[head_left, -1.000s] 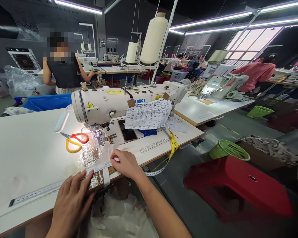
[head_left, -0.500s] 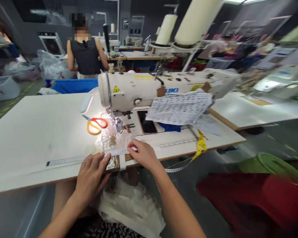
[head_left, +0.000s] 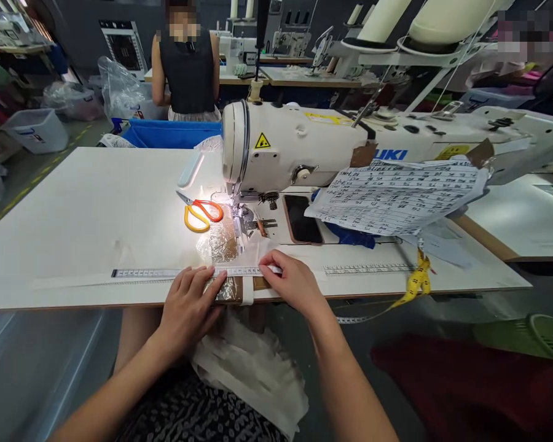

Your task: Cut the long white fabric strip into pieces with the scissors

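A white tape measure [head_left: 147,273] lies stretched along the front edge of the table, across a strip of pale fabric [head_left: 256,250] below the sewing machine [head_left: 281,144]. My left hand [head_left: 190,307] rests on the tape with its fingers laid out, pressing it down at the brown-taped table edge. To its right, my right hand [head_left: 297,283] pinches the tape between thumb and forefinger at the fabric. More pale gathered fabric [head_left: 253,377] hangs over my lap. The tape's far end, with a yellow side [head_left: 417,279], droops over the edge at the right.
Scissors [head_left: 200,212] with orange and yellow handles lie left of the needle area. A phone [head_left: 301,218] sits under the machine arm, beside a handwritten sheet [head_left: 400,193]. Thread cones [head_left: 437,24] stand above. A person [head_left: 187,73] is in the background, facing away.
The camera view has shifted and become sharper, so the machine appears further right and higher. Both hands keep nearly the same places on the tape measure.
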The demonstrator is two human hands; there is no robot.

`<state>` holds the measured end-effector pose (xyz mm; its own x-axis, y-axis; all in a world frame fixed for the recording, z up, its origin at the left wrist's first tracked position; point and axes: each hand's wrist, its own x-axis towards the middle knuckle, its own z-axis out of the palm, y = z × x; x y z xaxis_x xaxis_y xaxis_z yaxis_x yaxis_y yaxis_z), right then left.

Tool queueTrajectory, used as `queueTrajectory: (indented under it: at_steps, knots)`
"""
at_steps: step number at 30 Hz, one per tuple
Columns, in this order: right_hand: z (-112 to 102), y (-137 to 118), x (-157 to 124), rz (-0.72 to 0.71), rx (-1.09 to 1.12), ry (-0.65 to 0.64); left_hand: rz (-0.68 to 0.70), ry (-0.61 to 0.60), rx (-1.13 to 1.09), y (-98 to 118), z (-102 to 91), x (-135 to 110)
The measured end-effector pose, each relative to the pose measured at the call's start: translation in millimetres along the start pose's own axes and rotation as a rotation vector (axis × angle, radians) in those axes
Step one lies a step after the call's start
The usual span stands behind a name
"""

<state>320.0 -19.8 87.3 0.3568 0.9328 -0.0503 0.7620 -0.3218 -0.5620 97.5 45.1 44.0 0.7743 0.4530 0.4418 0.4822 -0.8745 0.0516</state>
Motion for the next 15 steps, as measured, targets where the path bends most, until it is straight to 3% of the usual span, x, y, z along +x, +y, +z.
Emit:
queueTrajectory:
  at_steps: [15]
  knots:
    - [4.5, 6.0, 3.3, 0.019, -0.033, 0.004, 0.009, -0.032, -0.104, -0.5, -3.0, -0.9]
